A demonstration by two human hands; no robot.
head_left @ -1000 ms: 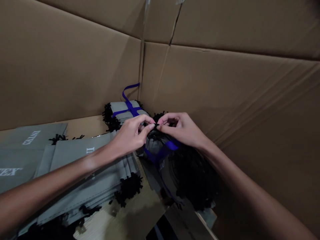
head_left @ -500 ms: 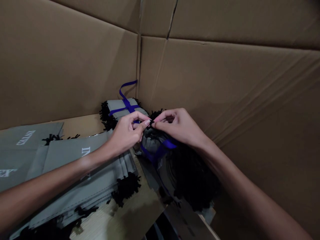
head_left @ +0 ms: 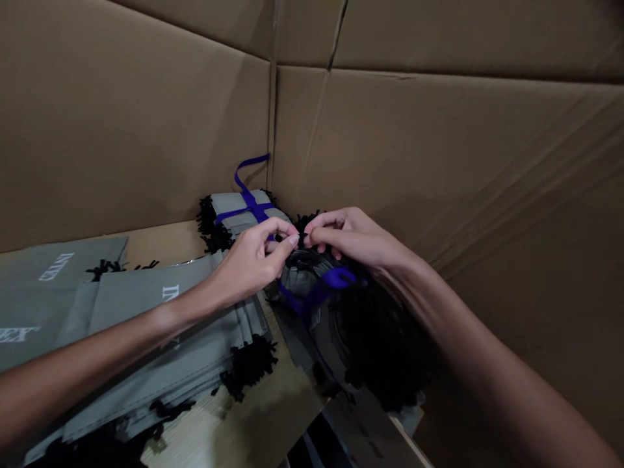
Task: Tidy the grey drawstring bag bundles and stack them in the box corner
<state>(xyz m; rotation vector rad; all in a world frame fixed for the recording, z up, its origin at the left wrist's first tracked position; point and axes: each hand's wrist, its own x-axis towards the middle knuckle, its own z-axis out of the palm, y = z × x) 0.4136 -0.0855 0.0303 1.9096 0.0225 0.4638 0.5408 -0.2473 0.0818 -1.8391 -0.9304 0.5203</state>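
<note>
My left hand (head_left: 266, 255) and my right hand (head_left: 353, 235) meet fingertip to fingertip above a bundle of grey bags (head_left: 324, 335). Both are closed in a pinch on a bit of black cord (head_left: 302, 239), which the fingers mostly cover. A purple ribbon (head_left: 302, 302) runs round this bundle, and a thick mass of black cord ends (head_left: 390, 344) hangs from its right side. Just behind my left hand lies a second bundle of grey bags (head_left: 227, 203), bound crosswise with another purple ribbon (head_left: 253, 207) whose loose end sticks up.
Grey bags with white lettering (head_left: 131, 299) lie stacked at left, black cord ends (head_left: 251, 361) spilling from their edges. Tall cardboard walls (head_left: 439, 149) meet in a corner behind the bundles. A pale board (head_left: 248, 419) lies under the stacks.
The fingertips of my two hands have moved slightly apart, and my right hand has turned a little. The purple ribbon on the near bundle has shifted slightly to the right.
</note>
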